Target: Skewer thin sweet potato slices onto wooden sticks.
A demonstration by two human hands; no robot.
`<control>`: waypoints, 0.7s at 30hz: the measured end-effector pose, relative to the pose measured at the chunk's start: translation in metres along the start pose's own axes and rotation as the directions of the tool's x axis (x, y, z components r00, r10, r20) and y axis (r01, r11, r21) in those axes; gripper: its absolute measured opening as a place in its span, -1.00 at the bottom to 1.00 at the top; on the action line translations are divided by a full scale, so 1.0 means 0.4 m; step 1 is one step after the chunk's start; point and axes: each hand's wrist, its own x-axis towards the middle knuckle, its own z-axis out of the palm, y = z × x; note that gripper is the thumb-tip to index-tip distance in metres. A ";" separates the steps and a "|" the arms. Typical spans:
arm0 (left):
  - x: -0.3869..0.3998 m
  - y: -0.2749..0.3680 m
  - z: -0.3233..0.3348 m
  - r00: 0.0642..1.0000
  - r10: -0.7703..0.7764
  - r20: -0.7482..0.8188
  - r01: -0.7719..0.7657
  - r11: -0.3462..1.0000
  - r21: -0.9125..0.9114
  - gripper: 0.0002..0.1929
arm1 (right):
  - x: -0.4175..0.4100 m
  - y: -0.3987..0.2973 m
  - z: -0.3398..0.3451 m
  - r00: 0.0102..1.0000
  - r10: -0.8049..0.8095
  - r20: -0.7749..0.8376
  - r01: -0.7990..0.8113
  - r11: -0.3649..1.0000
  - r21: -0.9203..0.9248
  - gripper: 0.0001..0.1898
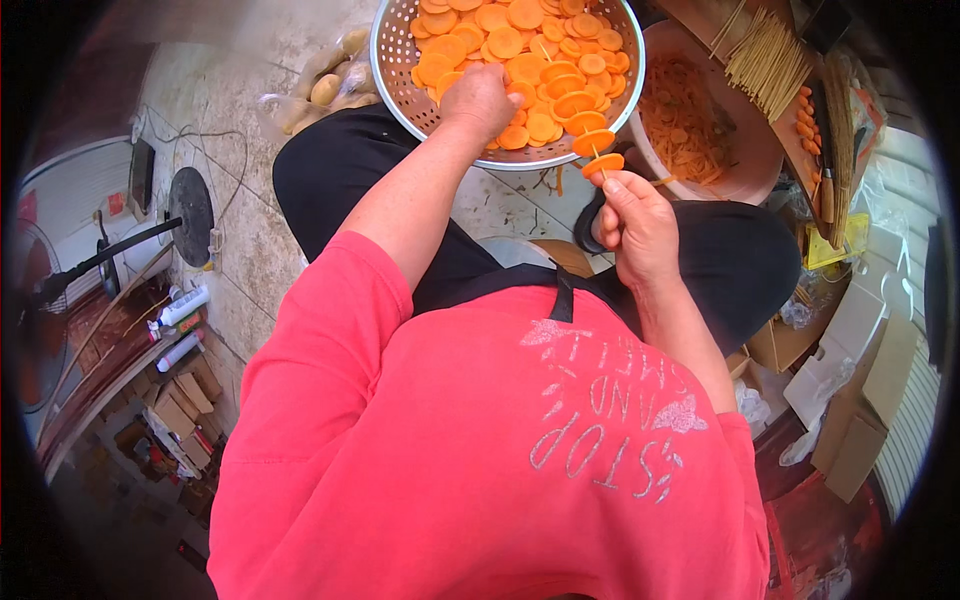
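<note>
A perforated metal colander full of round carrot slices rests at my knees. My right hand pinches the lower end of a thin wooden skewer. Several carrot slices are threaded on it with gaps between them, and its far tip points over the colander. My left hand reaches into the colander, its fingers down among the loose slices. Whether the left fingers grip a slice is hidden by the hand.
Right of the colander, a pink basin holds carrot peelings. Beyond it, a wooden board bears bundled skewers, small carrot pieces and a knife. A plastic bag of potatoes lies left of the colander. A round black stand base stands farther left.
</note>
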 end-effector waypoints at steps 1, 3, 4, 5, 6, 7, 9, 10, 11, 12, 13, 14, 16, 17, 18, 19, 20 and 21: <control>0.002 0.005 -0.002 1.000 0.003 0.001 -0.003 1.000 -0.002 -0.67 | -0.001 0.001 0.001 1.000 0.003 -0.004 -0.003 1.000 -0.016 -0.80; 0.003 0.008 -0.007 1.000 0.009 -0.014 -0.010 1.000 -0.026 -0.75 | -0.005 0.001 0.001 1.000 0.007 -0.007 -0.007 0.999 -0.031 -0.80; 0.011 0.004 -0.009 1.000 0.008 -0.015 -0.009 1.000 -0.026 -0.75 | -0.008 0.001 0.000 1.000 0.008 0.006 -0.008 0.999 -0.032 -0.80; 0.025 -0.003 -0.013 0.985 -0.109 0.134 0.141 0.956 -0.256 -0.79 | -0.011 0.001 0.000 1.000 0.010 0.020 -0.010 0.999 -0.032 -0.81; 0.031 -0.002 -0.026 0.936 -0.182 0.301 0.306 0.842 -0.444 -0.84 | -0.014 0.000 -0.001 1.000 0.009 0.022 -0.008 1.000 -0.030 -0.81; 0.026 -0.003 -0.037 0.937 -0.183 0.299 0.306 0.843 -0.442 -0.84 | -0.019 -0.001 -0.001 0.999 0.015 0.045 -0.013 0.998 -0.054 -0.81; 0.006 -0.003 -0.063 0.920 -0.200 0.338 0.383 0.266 -0.885 -0.86 | -0.027 -0.003 -0.002 0.997 0.022 0.074 -0.016 0.997 -0.076 -0.81; 0.002 -0.004 -0.073 0.920 -0.203 0.335 0.381 0.268 -0.885 -0.86 | -0.030 -0.004 -0.002 0.994 0.061 0.088 -0.052 0.993 -0.102 -0.81; -0.002 -0.006 -0.082 0.923 -0.227 0.310 0.351 0.168 -0.921 -0.83 | -0.032 -0.005 -0.001 0.990 0.100 0.102 -0.086 0.988 -0.130 -0.82; -0.006 -0.009 -0.089 0.923 -0.255 0.287 0.313 0.066 -0.948 -0.80 | -0.033 -0.006 0.002 0.989 0.100 0.106 -0.086 0.988 -0.130 -0.82; -0.009 -0.012 -0.095 0.923 -0.257 0.285 0.311 0.066 -0.948 -0.80 | -0.034 -0.008 0.005 0.989 0.102 0.107 -0.086 0.986 -0.140 -0.82; -0.010 -0.016 -0.100 0.924 -0.253 0.287 0.303 0.027 -0.952 -0.77 | -0.035 -0.008 0.007 0.989 0.103 0.107 -0.086 0.985 -0.151 -0.82; -0.012 -0.020 -0.106 0.925 -0.250 0.287 0.294 -0.011 -0.956 -0.74 | -0.034 -0.006 0.009 0.989 0.102 0.111 -0.085 0.985 -0.152 -0.82; -0.013 -0.022 -0.107 0.925 -0.254 0.283 0.289 -0.016 -0.957 -0.73 | -0.034 -0.005 0.009 0.988 0.102 0.113 -0.084 0.985 -0.153 -0.83; -0.014 -0.022 -0.109 0.925 -0.258 0.280 0.284 -0.020 -0.959 -0.73 | -0.035 -0.005 0.010 0.988 0.102 0.113 -0.084 0.985 -0.153 -0.83; -0.014 -0.021 -0.110 0.925 -0.258 0.280 0.285 -0.021 -0.958 -0.73 | -0.035 -0.005 0.010 0.988 0.102 0.117 -0.084 0.985 -0.151 -0.83; -0.014 -0.020 -0.110 0.927 -0.261 0.270 0.275 -0.021 -0.961 -0.72 | -0.036 -0.005 0.010 0.987 0.103 0.122 -0.084 0.985 -0.150 -0.83; -0.014 -0.018 -0.111 0.929 -0.263 0.260 0.264 -0.021 -0.964 -0.72 | -0.036 -0.004 0.009 0.987 0.103 0.122 -0.084 0.985 -0.151 -0.83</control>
